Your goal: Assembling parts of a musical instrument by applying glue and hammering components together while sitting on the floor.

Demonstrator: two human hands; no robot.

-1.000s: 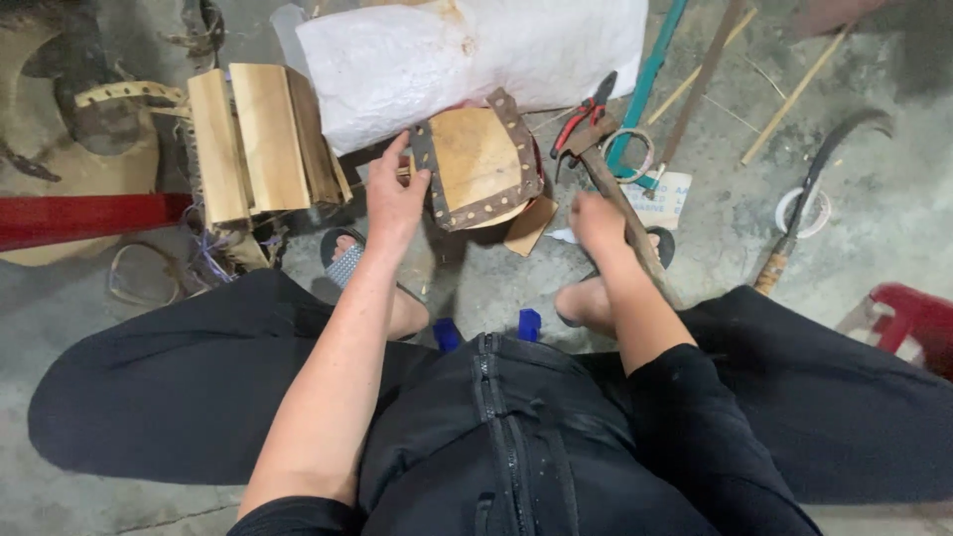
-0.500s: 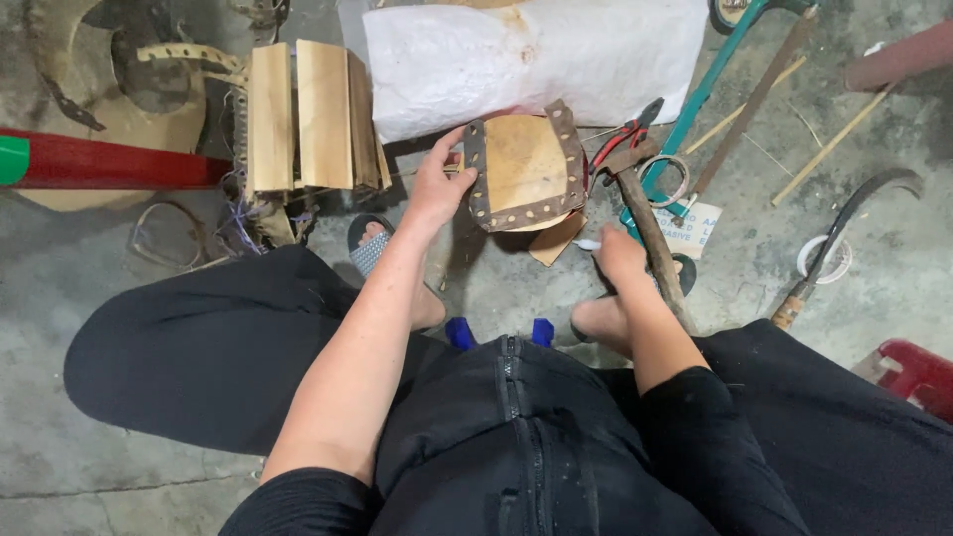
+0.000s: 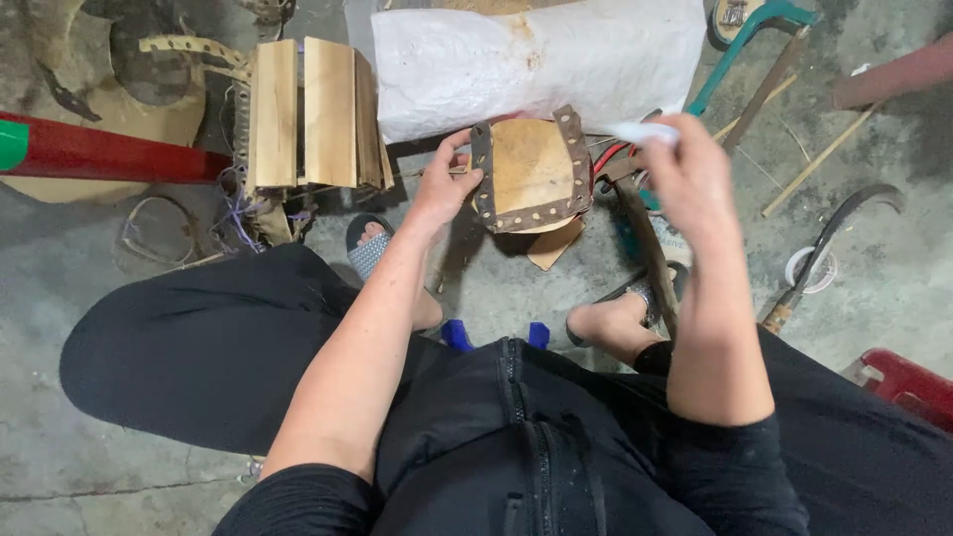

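Holding the curved tan wooden piece (image 3: 528, 171), edged with a dark brown studded strip, you keep it tilted above the grey concrete floor (image 3: 60, 387). Your left hand (image 3: 444, 184) pinches its left edge, fingers closed on the strip. Your right hand (image 3: 685, 179) grips a small white object (image 3: 643, 131), just beside the piece. Pale wooden slats (image 3: 303, 114) and a white woven sack (image 3: 536, 55) lie beyond.

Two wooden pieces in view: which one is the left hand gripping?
The rounded wooden panel with the dark studded border, pinched at its edge by the left hand. The bundle of upright wooden slats stands untouched further left.
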